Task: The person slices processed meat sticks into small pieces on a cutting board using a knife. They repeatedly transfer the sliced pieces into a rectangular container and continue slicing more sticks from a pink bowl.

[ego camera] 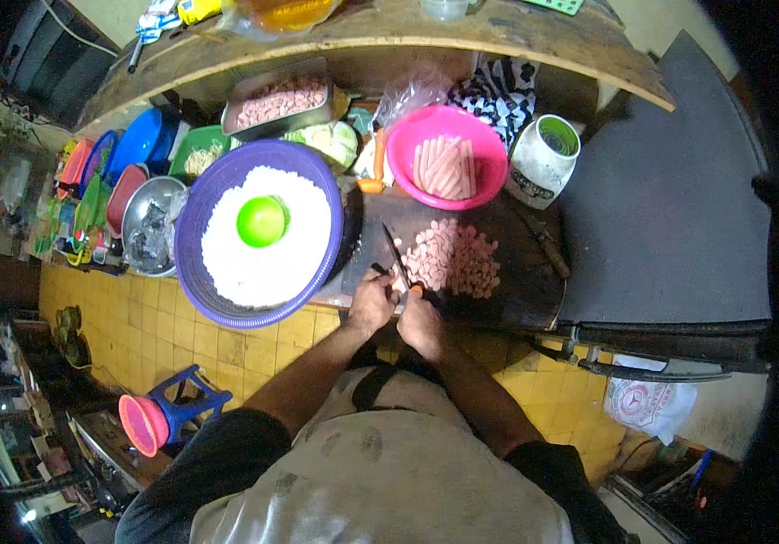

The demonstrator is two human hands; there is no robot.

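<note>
My right hand [422, 325] grips a kitchen knife [398, 255] with an orange band at its handle. The blade points away from me and slightly left, over a dark cutting board [372, 217]. Close beside the blade, my left hand [372, 300] has curled fingers around a pale pink sausage piece [399, 279], mostly hidden. A small dark item, too unclear to name, shows at those fingers. Right of the knife lies a heap of sliced sausage [454, 258]. Whole sausages [445, 168] fill part of a pink bowl [400, 146] behind the heap.
A purple basket [189, 272] of white rice with a green bowl [260, 222] stands left. Behind are a metal tray [227, 122] of sausage pieces, cabbage [328, 144] and carrots [379, 155]. Another knife [550, 251] lies right, near a white container [536, 173]. A wooden shelf [389, 42] overhangs the back.
</note>
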